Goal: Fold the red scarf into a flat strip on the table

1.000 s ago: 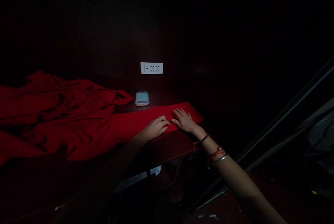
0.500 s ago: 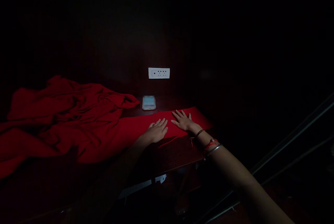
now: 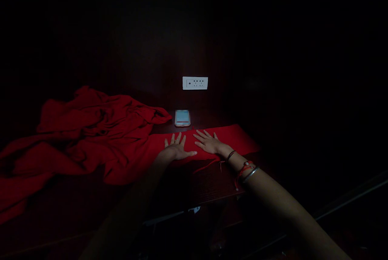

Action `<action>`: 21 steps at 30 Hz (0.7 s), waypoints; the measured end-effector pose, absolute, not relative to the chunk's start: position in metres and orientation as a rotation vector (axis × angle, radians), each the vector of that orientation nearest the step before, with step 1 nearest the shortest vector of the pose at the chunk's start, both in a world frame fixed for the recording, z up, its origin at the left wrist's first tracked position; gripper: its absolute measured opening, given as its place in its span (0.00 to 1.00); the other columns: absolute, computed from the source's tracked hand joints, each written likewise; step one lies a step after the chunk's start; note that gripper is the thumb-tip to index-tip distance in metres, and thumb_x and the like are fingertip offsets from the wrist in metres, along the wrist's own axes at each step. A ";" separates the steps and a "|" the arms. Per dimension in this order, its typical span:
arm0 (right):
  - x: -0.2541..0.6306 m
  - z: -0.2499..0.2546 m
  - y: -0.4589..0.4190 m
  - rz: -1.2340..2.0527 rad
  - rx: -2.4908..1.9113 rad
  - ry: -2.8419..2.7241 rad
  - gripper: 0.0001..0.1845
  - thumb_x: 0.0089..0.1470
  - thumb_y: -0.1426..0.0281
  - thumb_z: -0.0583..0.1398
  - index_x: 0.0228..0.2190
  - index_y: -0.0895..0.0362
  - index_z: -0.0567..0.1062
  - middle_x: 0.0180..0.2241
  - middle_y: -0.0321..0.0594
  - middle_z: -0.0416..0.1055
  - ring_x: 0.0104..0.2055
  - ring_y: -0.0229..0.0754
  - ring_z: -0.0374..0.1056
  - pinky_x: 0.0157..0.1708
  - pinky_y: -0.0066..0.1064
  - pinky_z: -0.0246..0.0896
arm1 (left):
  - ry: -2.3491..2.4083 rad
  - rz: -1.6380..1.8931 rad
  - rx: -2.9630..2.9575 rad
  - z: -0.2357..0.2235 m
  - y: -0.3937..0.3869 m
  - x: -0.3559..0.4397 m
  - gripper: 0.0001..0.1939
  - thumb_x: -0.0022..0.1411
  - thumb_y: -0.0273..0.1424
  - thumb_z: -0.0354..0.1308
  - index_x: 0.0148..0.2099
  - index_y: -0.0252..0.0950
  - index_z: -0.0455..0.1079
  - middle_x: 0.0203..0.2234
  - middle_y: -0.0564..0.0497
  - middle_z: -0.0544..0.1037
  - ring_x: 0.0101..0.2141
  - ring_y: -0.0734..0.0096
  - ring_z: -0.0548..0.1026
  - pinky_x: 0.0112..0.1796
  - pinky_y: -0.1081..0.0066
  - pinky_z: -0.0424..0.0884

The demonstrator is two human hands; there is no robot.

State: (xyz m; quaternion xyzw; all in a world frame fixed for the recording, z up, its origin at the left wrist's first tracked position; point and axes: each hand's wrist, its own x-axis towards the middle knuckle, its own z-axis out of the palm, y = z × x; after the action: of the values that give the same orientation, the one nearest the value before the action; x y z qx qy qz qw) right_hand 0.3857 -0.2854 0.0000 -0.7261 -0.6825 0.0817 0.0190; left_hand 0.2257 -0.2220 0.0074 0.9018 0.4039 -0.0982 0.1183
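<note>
A long piece of red cloth [image 3: 242,139] lies across the dark wooden table [image 3: 209,183]. Its right part is a flat strip, while the left part is heaped in loose folds. On the strip, my left hand [image 3: 176,149] rests with fingers spread and thumb pointing right. Just right of it, my right hand [image 3: 208,142] lies flat on the same cloth, fingers apart and pointing left. Neither hand grips anything. A loose red thread [image 3: 206,166] trails from the near edge of the strip, below my right hand.
Behind the strip lies a phone [image 3: 182,118] with a lit, blurred screen. A white power socket [image 3: 195,83] is fixed to the dark wall above it. The table's front edge runs below my hands. Much of the surroundings is too dark to make out.
My left hand has shifted left along the strip and its fingers have spread wider. My right hand has slid slightly left over the cloth. The view has turned a little left.
</note>
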 end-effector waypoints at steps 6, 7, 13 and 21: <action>0.387 -0.008 -0.281 0.308 -2.327 -2.090 0.36 0.50 0.47 0.34 0.57 0.50 0.41 0.60 0.36 0.31 0.60 0.47 0.26 0.53 0.54 0.24 | 1.176 -0.332 2.631 0.002 -0.217 0.212 0.54 0.39 0.63 0.39 0.61 0.37 0.31 0.58 0.49 0.30 0.56 0.47 0.30 0.51 0.46 0.35; 0.388 -0.008 -0.280 0.305 -2.326 -2.084 0.36 0.50 0.47 0.35 0.57 0.51 0.41 0.60 0.36 0.31 0.60 0.47 0.27 0.53 0.53 0.24 | 1.161 -0.294 2.653 0.000 -0.218 0.210 0.54 0.39 0.63 0.39 0.61 0.37 0.32 0.59 0.48 0.32 0.56 0.47 0.30 0.51 0.46 0.35; 0.389 -0.001 -0.289 0.268 -2.266 -2.016 0.41 0.49 0.45 0.35 0.57 0.57 0.38 0.60 0.39 0.30 0.60 0.47 0.26 0.53 0.52 0.25 | 1.152 -0.163 2.727 -0.008 -0.219 0.206 0.50 0.44 0.61 0.35 0.61 0.35 0.34 0.59 0.45 0.33 0.56 0.46 0.33 0.51 0.46 0.36; 0.393 -0.007 -0.315 0.209 -2.328 -2.020 0.40 0.49 0.45 0.34 0.57 0.55 0.40 0.60 0.39 0.32 0.60 0.48 0.28 0.53 0.53 0.25 | 1.173 -0.224 2.702 -0.006 -0.218 0.207 0.51 0.43 0.62 0.37 0.61 0.35 0.33 0.59 0.45 0.32 0.56 0.46 0.31 0.51 0.46 0.35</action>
State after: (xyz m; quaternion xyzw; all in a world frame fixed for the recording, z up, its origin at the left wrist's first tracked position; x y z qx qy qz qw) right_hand 0.3933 -0.3148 -0.0072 -0.7533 -0.6537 0.0676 0.0259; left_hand 0.2073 -0.2179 -0.0055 0.9107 0.3952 -0.0756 0.0934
